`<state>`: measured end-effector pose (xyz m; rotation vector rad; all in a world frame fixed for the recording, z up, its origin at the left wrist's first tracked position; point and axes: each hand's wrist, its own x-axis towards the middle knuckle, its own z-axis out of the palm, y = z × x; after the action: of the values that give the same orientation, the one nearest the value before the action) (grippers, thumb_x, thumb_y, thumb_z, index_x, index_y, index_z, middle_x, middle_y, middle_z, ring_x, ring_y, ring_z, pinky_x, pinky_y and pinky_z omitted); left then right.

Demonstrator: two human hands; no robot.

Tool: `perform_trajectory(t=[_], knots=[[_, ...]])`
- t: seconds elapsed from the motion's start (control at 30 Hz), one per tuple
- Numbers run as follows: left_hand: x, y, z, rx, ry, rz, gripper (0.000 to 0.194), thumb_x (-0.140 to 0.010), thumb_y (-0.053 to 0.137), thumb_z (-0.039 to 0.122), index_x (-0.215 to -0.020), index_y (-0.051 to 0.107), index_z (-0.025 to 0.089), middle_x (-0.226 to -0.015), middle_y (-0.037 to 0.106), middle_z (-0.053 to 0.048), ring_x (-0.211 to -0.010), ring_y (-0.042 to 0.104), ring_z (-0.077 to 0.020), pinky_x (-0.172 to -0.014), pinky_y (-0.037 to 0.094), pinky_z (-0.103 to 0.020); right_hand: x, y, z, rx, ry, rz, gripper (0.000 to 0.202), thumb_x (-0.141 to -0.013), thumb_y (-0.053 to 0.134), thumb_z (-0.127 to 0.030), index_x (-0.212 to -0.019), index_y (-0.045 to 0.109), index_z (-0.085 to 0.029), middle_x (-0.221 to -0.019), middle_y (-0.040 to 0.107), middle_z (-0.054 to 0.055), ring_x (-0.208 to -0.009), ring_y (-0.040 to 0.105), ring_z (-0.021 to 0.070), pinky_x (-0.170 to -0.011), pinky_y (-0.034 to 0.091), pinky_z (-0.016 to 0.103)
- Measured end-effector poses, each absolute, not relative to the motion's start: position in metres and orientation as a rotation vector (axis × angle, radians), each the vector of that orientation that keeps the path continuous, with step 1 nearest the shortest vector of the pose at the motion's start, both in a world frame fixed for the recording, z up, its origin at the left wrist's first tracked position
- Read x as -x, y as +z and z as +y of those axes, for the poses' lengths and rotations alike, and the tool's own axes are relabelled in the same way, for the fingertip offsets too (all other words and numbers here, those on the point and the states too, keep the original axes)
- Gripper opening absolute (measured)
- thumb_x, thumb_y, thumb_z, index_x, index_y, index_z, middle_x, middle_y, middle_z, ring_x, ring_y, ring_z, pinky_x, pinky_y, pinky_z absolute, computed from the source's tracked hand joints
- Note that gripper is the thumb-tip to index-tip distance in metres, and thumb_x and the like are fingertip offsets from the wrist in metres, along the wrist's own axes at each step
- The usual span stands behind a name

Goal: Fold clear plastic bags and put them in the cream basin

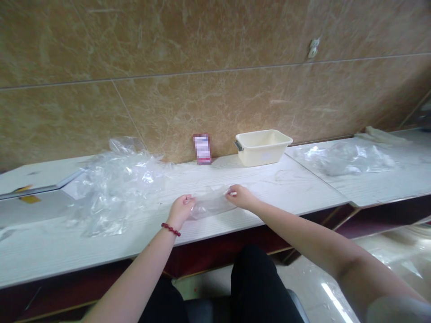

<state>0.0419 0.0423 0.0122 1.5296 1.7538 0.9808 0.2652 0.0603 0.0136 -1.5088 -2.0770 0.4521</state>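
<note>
A clear plastic bag [212, 202] is stretched between my two hands, low over the white wood-grain counter [188, 177]. My left hand [181, 210], with a dark red bead bracelet on its wrist, pinches the bag's left end. At the opposite end, my right hand [239, 196] is closed on the bag, and a small white piece shows at its fingertips, too small to make out. Left of my hands lies a loose heap of clear plastic bags [124, 184].
A cream plastic bin [261, 152] with a grey handle stands by the wall. Beside it a small blurred packet [202, 149] leans upright. More clear plastic bags [350, 158] lie on the right counter. A box [33, 208] is at far left. The counter's front edge is close to my legs.
</note>
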Motion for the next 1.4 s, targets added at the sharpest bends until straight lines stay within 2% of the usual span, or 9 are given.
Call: perform_trajectory(t=[0.13,0.27,0.37,0.53,0.7,0.83,1.07,1.23,1.4], knots=[[-0.046,0.013,0.056,-1.411,1.04,1.768,0.026,-0.058,0.053,0.035,-0.071,0.059,0.014,-0.067,0.06,-0.003,-0.061,0.053,-0.015,-0.056,0.039,-0.024,-0.261,0.016,0.07,1.701,0.51,-1.954,0.019,-0.065,0.049,-0.03,-0.073,0.057,-0.016,-0.077,0.058,0.004,-0.07,0.052,0.0127,-0.063,0.038,0.022],[-0.052,0.013,0.065,-1.338,1.063,1.834,0.021,-0.056,0.052,0.033,-0.063,0.056,0.014,-0.055,0.054,0.0,-0.052,0.048,-0.0127,-0.05,0.035,-0.023,-0.256,0.018,0.075,1.781,0.59,-1.863,0.016,-0.065,0.047,-0.029,-0.074,0.056,-0.018,-0.073,0.058,0.003,-0.064,0.051,0.0118,-0.056,0.036,0.021],[-0.057,0.011,0.072,-1.319,1.07,1.856,0.018,-0.056,0.051,0.032,-0.062,0.054,0.014,-0.053,0.051,0.001,-0.051,0.046,-0.012,-0.048,0.034,-0.023,-0.252,0.013,0.081,1.784,0.62,-1.84,0.014,-0.064,0.048,-0.027,-0.072,0.054,-0.018,-0.072,0.058,0.002,-0.063,0.05,0.0112,-0.053,0.035,0.02],[-0.062,0.008,0.081,-1.317,1.052,1.866,0.021,-0.055,0.051,0.03,-0.068,0.055,0.014,-0.058,0.055,0.0,-0.052,0.049,-0.0122,-0.048,0.034,-0.022,-0.25,0.008,0.093,1.778,0.537,-1.83,0.019,-0.064,0.049,-0.032,-0.075,0.055,-0.018,-0.075,0.059,0.003,-0.067,0.051,0.0121,-0.054,0.035,0.02],[-0.058,0.005,0.09,-1.373,1.004,1.914,0.024,-0.06,0.045,0.037,-0.06,0.054,0.015,-0.049,0.05,0.001,-0.047,0.047,-0.0126,-0.044,0.031,-0.022,-0.25,0.014,0.103,1.898,0.56,-1.874,0.019,-0.066,0.047,-0.032,-0.067,0.058,-0.017,-0.065,0.059,0.003,-0.062,0.052,0.0131,-0.051,0.033,0.021],[-0.054,0.001,0.095,-1.449,0.973,1.965,0.024,-0.06,0.045,0.04,-0.057,0.053,0.017,-0.049,0.049,0.001,-0.049,0.046,-0.0131,-0.045,0.031,-0.023,-0.253,0.017,0.106,1.925,0.569,-1.862,0.015,-0.062,0.051,-0.029,-0.067,0.059,-0.017,-0.063,0.06,0.003,-0.061,0.053,0.0126,-0.051,0.033,0.02],[-0.054,0.002,0.096,-1.478,0.909,1.991,0.018,-0.059,0.05,0.03,-0.069,0.054,0.016,-0.065,0.057,-0.002,-0.059,0.053,-0.0147,-0.052,0.037,-0.023,-0.257,0.007,0.106,1.859,0.565,-1.808,0.016,-0.06,0.055,-0.031,-0.069,0.058,-0.018,-0.067,0.06,0.001,-0.062,0.052,0.0111,-0.051,0.033,0.019],[-0.043,0.007,0.084,-1.534,0.865,2.054,0.035,-0.056,0.055,0.031,-0.087,0.049,0.015,-0.09,0.057,-0.01,-0.078,0.054,-0.018,-0.064,0.039,-0.025,-0.259,0.006,0.101,1.807,0.662,-1.722,0.027,-0.058,0.059,-0.033,-0.081,0.053,-0.019,-0.074,0.06,-0.001,-0.064,0.053,0.0085,-0.053,0.035,0.017],[-0.033,0.007,0.066,-1.331,0.763,1.924,0.038,-0.061,0.054,0.026,-0.096,0.043,0.015,-0.069,0.057,-0.005,-0.054,0.055,-0.0139,-0.054,0.042,-0.027,-0.268,0.012,0.089,1.766,0.788,-1.724,0.029,-0.061,0.057,-0.03,-0.087,0.048,-0.02,-0.073,0.061,-0.002,-0.058,0.053,0.0078,-0.051,0.036,0.017]])
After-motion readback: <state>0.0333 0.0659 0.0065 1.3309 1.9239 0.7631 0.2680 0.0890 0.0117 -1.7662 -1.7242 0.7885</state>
